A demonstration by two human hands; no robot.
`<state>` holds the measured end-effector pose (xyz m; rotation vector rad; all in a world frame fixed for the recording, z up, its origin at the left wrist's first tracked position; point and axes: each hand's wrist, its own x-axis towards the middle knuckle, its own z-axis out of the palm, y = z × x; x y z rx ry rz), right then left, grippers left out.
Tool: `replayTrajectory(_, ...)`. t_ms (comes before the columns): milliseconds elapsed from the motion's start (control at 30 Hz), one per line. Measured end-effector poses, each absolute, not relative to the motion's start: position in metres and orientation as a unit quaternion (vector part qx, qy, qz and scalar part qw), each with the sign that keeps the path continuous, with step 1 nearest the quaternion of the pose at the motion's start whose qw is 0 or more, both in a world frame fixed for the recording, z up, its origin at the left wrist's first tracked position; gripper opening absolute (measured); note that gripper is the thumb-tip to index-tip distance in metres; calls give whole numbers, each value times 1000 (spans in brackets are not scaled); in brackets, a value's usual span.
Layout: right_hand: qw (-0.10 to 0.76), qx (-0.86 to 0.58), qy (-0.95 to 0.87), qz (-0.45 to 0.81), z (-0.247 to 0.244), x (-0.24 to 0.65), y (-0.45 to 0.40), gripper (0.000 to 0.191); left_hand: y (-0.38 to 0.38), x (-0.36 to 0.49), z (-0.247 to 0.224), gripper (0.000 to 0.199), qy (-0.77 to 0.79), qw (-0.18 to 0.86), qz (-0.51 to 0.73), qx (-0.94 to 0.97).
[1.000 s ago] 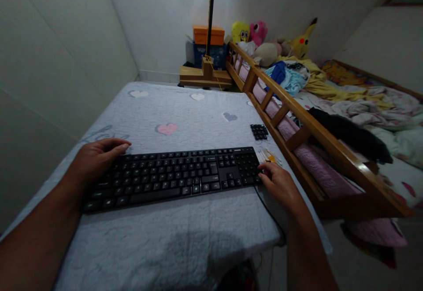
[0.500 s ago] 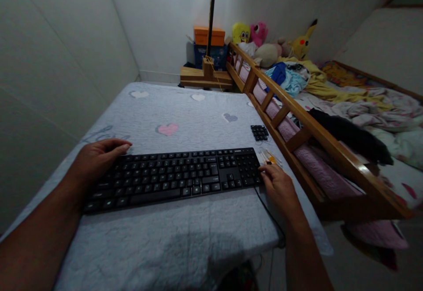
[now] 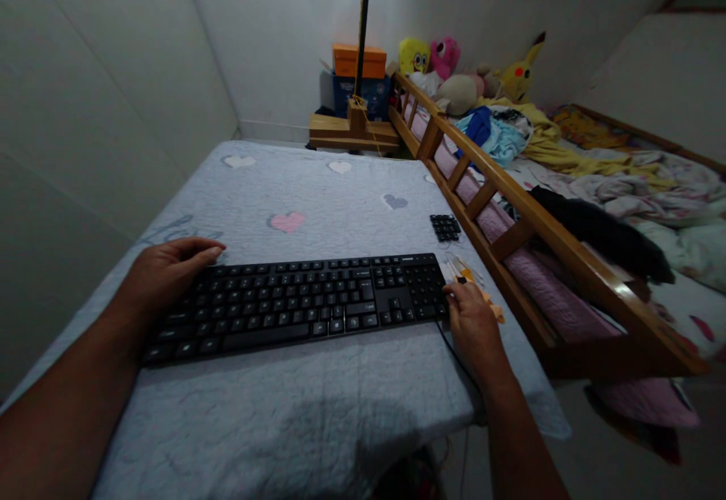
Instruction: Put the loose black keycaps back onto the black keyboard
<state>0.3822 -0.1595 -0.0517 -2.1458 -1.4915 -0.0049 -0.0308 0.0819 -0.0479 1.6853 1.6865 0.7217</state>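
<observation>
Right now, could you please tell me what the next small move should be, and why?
I would probably steady the keyboard from both ends, because the left hand is at its left end and the right hand is at its right edge.

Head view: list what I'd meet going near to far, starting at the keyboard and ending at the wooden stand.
Keyboard → printed pink heart → grey heart → middle white heart → wooden stand.

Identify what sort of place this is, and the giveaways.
Likely a bedroom in a home: a wooden bed rail, rumpled bedding behind it, and plush toys near the wall.
</observation>
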Motion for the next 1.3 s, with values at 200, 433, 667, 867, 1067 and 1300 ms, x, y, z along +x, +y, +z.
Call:
replayTrajectory(200,251,-793,-555,-5,-56,381,-160,26,78,-27,-42,49,643,320,277,638)
replayTrajectory(433,262,-788,-557,-10,-58,381,-159,21,82,-33,-49,48,635,318,279,646)
replayTrajectory(667,281,-797,-534,12,-52,383,-159,9,84,-35,-50,49,637,315,270,650)
replayTrajectory(867,275,-799,-534,24,-50,384,-159,7,84,-35,-51,48,643,332,275,632)
replayTrajectory(1067,252,-792,-556,16,-50,382,-158,12,83,-33,-47,48,649,334,271,627)
replayTrajectory(1300,225,-793,-565,26,-44,382,-162,13,83,-30,-45,48,647,326,278,631)
